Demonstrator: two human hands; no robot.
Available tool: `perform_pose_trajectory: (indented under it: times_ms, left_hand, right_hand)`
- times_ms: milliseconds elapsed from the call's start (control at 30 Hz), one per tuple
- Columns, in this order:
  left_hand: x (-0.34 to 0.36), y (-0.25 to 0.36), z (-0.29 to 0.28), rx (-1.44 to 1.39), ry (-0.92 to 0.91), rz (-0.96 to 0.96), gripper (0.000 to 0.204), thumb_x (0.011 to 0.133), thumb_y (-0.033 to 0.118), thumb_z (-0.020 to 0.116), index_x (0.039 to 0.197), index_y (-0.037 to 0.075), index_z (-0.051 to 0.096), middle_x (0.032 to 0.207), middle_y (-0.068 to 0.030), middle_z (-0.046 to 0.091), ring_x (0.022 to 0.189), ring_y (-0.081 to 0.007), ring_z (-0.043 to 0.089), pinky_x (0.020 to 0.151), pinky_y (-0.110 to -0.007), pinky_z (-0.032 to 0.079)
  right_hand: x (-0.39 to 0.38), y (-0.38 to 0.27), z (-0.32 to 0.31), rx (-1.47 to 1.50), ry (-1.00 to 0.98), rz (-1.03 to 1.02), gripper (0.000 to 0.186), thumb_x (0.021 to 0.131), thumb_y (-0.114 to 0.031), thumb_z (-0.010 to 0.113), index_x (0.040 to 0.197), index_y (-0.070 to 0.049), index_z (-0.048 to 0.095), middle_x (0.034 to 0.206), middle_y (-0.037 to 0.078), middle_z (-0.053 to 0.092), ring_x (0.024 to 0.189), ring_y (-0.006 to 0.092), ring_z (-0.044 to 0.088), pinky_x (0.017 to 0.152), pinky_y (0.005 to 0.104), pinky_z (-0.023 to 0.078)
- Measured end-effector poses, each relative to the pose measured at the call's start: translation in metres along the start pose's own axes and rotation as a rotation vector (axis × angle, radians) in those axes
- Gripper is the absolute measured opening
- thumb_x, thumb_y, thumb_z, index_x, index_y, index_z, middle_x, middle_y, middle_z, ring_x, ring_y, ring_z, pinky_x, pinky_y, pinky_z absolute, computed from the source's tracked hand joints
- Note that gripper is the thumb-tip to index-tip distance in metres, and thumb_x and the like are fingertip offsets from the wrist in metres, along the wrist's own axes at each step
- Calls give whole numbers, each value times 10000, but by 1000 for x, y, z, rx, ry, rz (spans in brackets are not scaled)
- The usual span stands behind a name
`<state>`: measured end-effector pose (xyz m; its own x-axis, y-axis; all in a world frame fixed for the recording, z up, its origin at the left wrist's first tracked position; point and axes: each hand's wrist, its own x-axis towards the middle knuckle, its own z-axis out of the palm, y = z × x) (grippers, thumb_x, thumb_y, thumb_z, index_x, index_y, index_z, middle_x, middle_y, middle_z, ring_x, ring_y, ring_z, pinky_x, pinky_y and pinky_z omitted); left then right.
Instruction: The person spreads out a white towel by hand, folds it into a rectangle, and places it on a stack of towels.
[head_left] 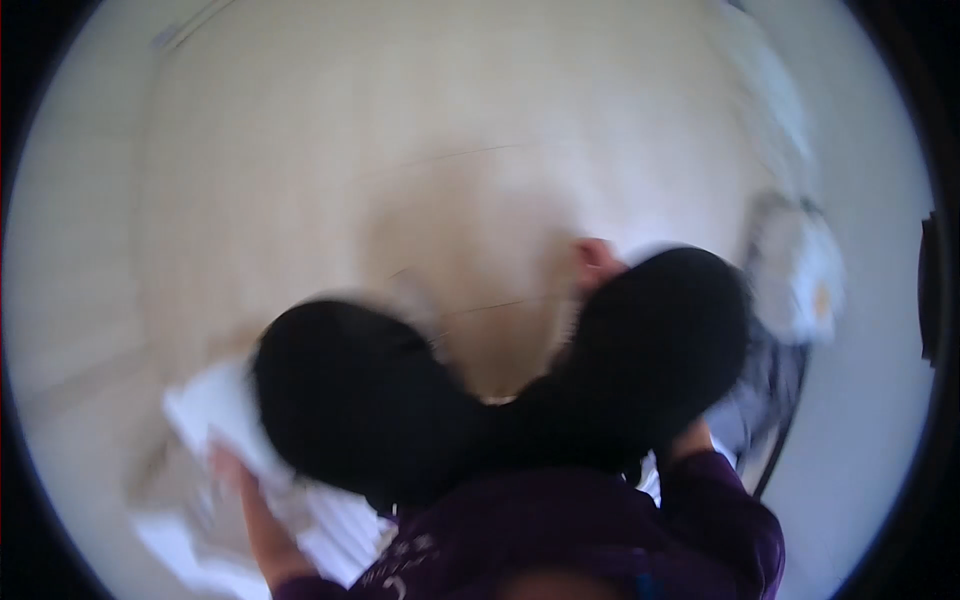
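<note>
My left hand (232, 468) is at the lower left, outside my left knee, against white, crumpled, sheet-like material (215, 405). Motion smears its fingers, so any grip on the material is unclear. My right forearm, in a purple sleeve (715, 500), passes down behind the right thigh. A skin-toned shape past the right knee looks like part of my right hand (597, 260). Its fingers are too blurred to read, and nothing shows clearly in it. Both bent knees, in black trousers (665, 330), block much of the view below.
Pale wood-look floor (450, 90) spreads ahead of my knees. At the right, a whitish bag-like bundle (800, 270) lies along a pale wall (870, 400), with grey, crumpled material (770, 385) beside it. A dark object (928, 290) shows at the far right rim.
</note>
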<state>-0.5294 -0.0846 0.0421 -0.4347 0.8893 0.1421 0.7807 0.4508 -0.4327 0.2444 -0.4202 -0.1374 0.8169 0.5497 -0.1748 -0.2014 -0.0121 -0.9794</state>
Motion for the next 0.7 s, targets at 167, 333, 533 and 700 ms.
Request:
perform_pose_trajectory:
  times_ms: [167,333,533,700]
  left_hand:
    - [-19,210,-19,-364,1,513,668,1019,624,354,1495,178,494,1444,-147,562,1256,-368,567,997,-569,446]
    - [-54,323,-55,-455,-227,813,617,1026,561,395,1487,165,501,1417,-137,578,1223,-334,588,979,-526,466]
    - [-64,376,-85,-484,-422,954,560,1035,485,444,1478,150,510,1384,-124,598,1184,-294,614,957,-474,490]
    - [-43,391,-108,-581,-639,965,515,1042,422,485,1470,137,517,1356,-114,615,1151,-260,636,939,-431,510]
  right_hand:
    - [-86,-100,-47,-617,179,-282,94,910,-88,605,964,-55,675,950,179,665,919,387,655,825,442,532]
    - [-144,-143,-100,-940,487,-76,119,881,5,606,967,-36,677,926,159,677,810,326,675,701,392,544]
    - [-283,-119,-194,-1235,941,-25,321,843,-17,659,1159,-66,624,1098,163,665,1034,371,623,917,454,504]
    - [-420,-126,-243,-1395,1161,873,625,805,-164,719,1377,-59,490,1308,217,567,1221,410,521,1011,520,463]
